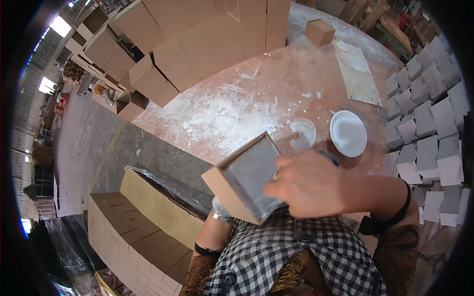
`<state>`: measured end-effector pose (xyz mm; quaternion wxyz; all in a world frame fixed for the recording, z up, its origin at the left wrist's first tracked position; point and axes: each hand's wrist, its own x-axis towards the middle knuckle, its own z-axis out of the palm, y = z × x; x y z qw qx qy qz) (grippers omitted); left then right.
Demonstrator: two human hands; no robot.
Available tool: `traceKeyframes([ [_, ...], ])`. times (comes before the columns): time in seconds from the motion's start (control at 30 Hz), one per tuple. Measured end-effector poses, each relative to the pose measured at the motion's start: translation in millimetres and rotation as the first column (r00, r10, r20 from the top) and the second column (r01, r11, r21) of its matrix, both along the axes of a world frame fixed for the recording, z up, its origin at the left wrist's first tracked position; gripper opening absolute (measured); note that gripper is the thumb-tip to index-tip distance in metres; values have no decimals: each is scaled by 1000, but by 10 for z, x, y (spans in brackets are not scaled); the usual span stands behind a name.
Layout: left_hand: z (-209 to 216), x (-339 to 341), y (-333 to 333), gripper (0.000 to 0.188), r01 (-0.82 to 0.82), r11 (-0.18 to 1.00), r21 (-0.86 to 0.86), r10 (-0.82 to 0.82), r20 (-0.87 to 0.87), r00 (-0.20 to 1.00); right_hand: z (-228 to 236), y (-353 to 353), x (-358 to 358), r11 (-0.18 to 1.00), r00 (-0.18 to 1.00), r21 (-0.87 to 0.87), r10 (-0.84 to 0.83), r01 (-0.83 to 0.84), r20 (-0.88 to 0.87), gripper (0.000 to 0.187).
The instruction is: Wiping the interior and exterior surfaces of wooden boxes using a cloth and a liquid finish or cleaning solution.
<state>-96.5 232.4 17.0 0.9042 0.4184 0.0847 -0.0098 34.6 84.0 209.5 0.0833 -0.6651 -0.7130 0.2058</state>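
Note:
A small brown box [229, 195] is tilted in front of my chest, its open side facing up and its inside grey. My left hand [221, 209], with grey knit fabric over it, supports the box from below and behind; the box hides most of its fingers. Over the box's right side is my right hand [308, 182], closed and slightly blurred, its curled fingers at the grey inside. A dark piece shows just behind its knuckles, but what the fingers grip is hidden. Right of the box stands a white bowl [348, 133] on the reddish surface.
White powder [217, 118] covers much of the reddish surface. Stacked brown boxes [207, 54] line its far side; more boxes [133, 232] stand at lower left. A lone box [319, 32] and a pale board [356, 74] lie farther off. Grey-white boxes [427, 113] are piled at right.

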Motion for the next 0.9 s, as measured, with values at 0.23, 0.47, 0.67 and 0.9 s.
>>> traceKeyframes([
  [0.23, 22, -70, 162, 53, -135, 982, -131, 137, 4, 991, -58, 59, -65, 994, 964, 105, -16, -12, 266, 15],
  [0.47, 26, -75, 266, 54, -157, 973, -170, 162, 21, 986, -59, 74, -231, 979, 993, 188, -67, 84, -97, 15],
  [0.67, -117, 4, 390, 60, -161, 937, 309, 161, 24, 987, -169, 73, -256, 915, 988, 374, -126, 150, -88, 19],
  [0.9, 146, -22, 272, 64, -199, 978, -57, 198, -28, 980, -254, 47, -49, 944, 923, 282, -254, 172, 289, 14],
])
